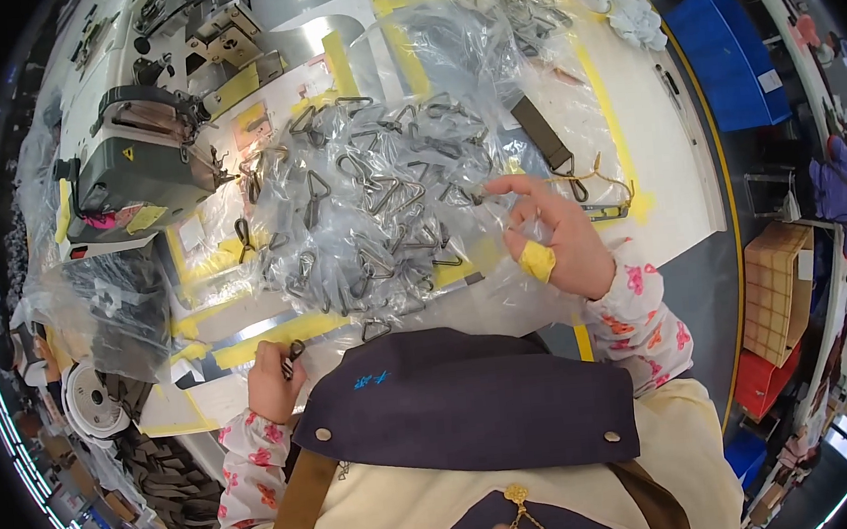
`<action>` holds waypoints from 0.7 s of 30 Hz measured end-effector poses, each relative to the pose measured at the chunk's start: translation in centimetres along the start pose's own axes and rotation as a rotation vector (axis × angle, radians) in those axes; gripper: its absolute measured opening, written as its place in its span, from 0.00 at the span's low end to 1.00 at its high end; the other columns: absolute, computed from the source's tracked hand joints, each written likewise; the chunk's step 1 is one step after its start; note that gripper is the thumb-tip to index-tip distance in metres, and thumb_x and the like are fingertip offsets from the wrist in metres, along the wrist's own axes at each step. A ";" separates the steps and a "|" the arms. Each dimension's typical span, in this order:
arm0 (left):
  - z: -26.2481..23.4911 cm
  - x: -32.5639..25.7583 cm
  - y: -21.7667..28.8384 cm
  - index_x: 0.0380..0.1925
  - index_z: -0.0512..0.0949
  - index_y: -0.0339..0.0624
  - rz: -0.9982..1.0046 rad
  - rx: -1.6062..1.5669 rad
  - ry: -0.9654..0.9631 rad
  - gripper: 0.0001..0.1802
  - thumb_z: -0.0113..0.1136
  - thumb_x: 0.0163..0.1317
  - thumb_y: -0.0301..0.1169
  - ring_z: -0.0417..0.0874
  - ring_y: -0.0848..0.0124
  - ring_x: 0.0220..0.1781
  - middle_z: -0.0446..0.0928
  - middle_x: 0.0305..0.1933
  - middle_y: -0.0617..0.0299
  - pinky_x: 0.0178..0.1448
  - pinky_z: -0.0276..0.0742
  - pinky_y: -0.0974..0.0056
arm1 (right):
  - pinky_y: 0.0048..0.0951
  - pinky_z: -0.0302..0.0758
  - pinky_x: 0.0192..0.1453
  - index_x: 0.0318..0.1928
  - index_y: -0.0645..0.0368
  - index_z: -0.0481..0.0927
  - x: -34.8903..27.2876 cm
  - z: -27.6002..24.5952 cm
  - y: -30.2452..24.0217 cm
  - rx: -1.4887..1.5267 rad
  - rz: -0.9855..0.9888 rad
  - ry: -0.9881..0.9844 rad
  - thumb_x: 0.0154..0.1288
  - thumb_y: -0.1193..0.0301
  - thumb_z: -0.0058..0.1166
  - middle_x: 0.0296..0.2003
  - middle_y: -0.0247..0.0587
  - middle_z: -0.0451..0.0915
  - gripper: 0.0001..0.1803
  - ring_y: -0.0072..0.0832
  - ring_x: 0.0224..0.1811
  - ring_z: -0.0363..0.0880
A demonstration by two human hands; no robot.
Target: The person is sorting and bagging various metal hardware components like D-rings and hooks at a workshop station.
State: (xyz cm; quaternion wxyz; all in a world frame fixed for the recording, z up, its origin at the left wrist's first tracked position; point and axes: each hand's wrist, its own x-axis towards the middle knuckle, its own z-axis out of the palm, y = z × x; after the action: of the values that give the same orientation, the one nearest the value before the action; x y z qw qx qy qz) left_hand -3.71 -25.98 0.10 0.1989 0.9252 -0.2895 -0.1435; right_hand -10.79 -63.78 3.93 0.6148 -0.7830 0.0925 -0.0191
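My left hand [271, 376] sits close to my body at the table's near edge and pinches a small dark metal clip [294, 351]. My right hand [552, 234], with yellow tape on one finger, reaches out over a clear plastic bag [379, 198] spread on the table. Its fingertips pinch a metal triangle hook [478, 198] at the bag's right side. Several more grey triangle hooks and clips lie scattered on the bag. A dark strap with a hook [543, 136] lies just beyond my right hand.
A sewing machine [142, 162] stands at the far left. Yellow tape strips [270, 339] mark the white table. Another plastic bag with hooks [514, 19] lies farther back. Dark straps [161, 474] pile at the lower left. Blue bins [736, 61] stand on the right.
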 end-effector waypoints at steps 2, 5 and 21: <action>-2.5 1.9 1.2 0.23 0.64 0.38 -0.210 -0.386 0.000 0.09 0.54 0.47 0.23 0.64 0.75 0.20 0.63 0.21 0.63 0.23 0.60 0.71 | 0.21 0.65 0.32 0.47 0.55 0.69 0.7 -1.0 0.0 -0.130 -0.128 -0.017 0.50 0.75 0.50 0.24 0.35 0.70 0.20 0.20 0.24 0.67; -6.1 8.9 5.0 0.21 0.63 0.39 -0.083 -0.542 -0.059 0.08 0.51 0.50 0.24 0.59 0.83 0.23 0.61 0.20 0.69 0.26 0.56 0.76 | 0.18 0.64 0.37 0.43 0.61 0.73 0.6 -0.9 0.5 -0.023 0.049 -0.138 0.50 0.75 0.50 0.25 0.31 0.70 0.16 0.16 0.29 0.65; -2.1 24.1 12.7 0.40 0.73 0.35 0.293 -0.455 -0.052 0.17 0.55 0.53 0.34 0.76 0.69 0.34 0.75 0.36 0.55 0.42 0.69 0.65 | 0.18 0.60 0.29 0.19 0.56 0.63 -2.2 1.0 3.6 0.190 0.301 -0.157 0.46 0.73 0.60 0.21 0.27 0.64 0.15 0.15 0.23 0.58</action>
State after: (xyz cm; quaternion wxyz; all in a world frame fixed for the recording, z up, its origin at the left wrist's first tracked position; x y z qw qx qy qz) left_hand 10.07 -49.17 4.06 0.4127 0.8010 -0.3858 -0.1981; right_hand -13.28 -63.30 0.45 0.6871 -0.6979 0.1581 0.1254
